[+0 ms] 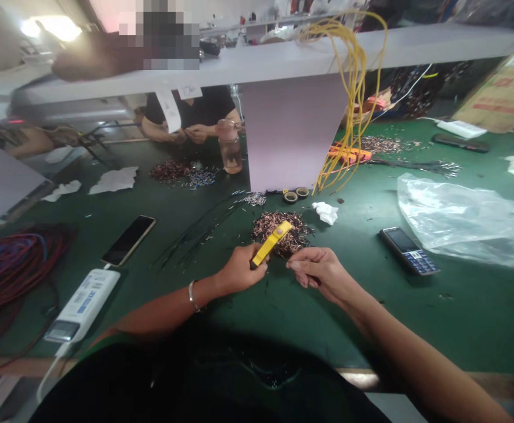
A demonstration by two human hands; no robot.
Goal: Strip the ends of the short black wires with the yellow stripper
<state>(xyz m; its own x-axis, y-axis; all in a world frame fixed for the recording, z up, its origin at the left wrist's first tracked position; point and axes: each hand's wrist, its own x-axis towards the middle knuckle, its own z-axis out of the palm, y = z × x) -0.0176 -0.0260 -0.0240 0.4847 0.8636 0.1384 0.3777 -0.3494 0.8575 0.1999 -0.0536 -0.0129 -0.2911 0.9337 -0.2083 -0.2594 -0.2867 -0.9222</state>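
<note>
My left hand (pixel 243 269) is wrapped round a yellow wire stripper (pixel 273 242), whose round pivot shows near its upper end. The tool points up and to the right, over a heap of short wire pieces (pixel 298 228) with copper-coloured and dark parts. Just right of the tool, my right hand (pixel 316 267) is closed in a pinch at the heap's near edge. What sits between its fingertips is too small to make out. Long thin black wires (pixel 195 235) lie on the green table (pixel 349 317) to the left of the heap.
Left lie a phone (pixel 130 241), a white power bank (pixel 83 305) and coiled red cable (pixel 14 264). Right are a keypad phone (pixel 409 249) and a clear plastic bag (pixel 468 217). Behind the heap are tape rolls (pixel 290 198), a panel (pixel 292 135) and hanging yellow cable (pixel 356 88). A person's hands (pixel 197 134) work opposite.
</note>
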